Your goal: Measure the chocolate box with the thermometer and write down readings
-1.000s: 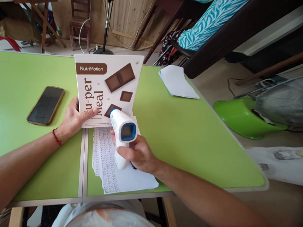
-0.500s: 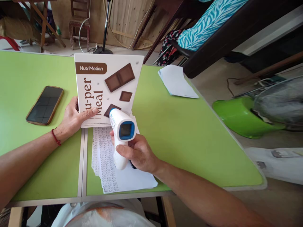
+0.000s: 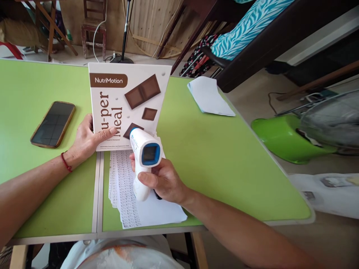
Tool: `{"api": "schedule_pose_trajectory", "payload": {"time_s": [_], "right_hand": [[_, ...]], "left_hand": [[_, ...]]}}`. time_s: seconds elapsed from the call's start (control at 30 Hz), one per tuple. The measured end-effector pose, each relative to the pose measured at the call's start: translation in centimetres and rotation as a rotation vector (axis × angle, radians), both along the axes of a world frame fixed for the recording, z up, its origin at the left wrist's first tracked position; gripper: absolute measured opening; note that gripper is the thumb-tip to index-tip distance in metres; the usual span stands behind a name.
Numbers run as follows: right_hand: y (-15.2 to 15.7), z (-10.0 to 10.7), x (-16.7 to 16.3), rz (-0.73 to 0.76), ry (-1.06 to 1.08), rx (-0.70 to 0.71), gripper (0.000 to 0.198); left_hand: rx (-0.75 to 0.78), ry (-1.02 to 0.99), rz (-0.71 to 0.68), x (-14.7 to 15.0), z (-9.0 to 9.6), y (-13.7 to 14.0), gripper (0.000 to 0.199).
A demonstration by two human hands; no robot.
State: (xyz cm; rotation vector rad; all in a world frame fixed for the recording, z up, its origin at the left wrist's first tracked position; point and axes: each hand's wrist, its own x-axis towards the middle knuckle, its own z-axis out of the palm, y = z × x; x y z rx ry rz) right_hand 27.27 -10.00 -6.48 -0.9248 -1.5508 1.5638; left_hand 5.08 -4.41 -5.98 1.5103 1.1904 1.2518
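My left hand [image 3: 94,136] grips the lower left edge of a white NutriMotion box [image 3: 112,101], its thumb across the front and its fingers hidden behind. The box stands upright, its face with printed chocolate pieces turned to me. In my right hand [image 3: 165,179] is a white infrared thermometer [image 3: 140,160], wrapped by the fingers at its handle. Its blue-framed screen faces me and looks dark; its front end points at the box's lower part. Below both lies a stack of paper sheets [image 3: 151,215] with rows of letters. A small black object shows partly under my right hand.
A phone [image 3: 53,124] in a brown case lies left on the green table [image 3: 213,168]. Folded white papers [image 3: 209,95] rest at the far right edge. Beyond the table are a small wooden chair [image 3: 94,33], a stand base and a green fan-like object [image 3: 291,138] on the floor.
Almost nothing differs. The box and the thermometer have shifted very slightly to the right; both hands keep the same hold.
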Motion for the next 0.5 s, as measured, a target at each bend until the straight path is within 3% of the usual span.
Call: {"api": "schedule_pose_trajectory", "payload": {"time_s": [0.13,0.5], "right_hand": [[-0.01,0.01,0.01,0.007,0.003,-0.012,0.034],[0.01,0.17,0.01,0.008,0.035,-0.068,0.034]], "left_hand": [[-0.064,-0.026,0.023,0.12,0.17,-0.02,0.055],[-0.059,-0.033,0.035,0.21,0.19,-0.12,0.056]]}}
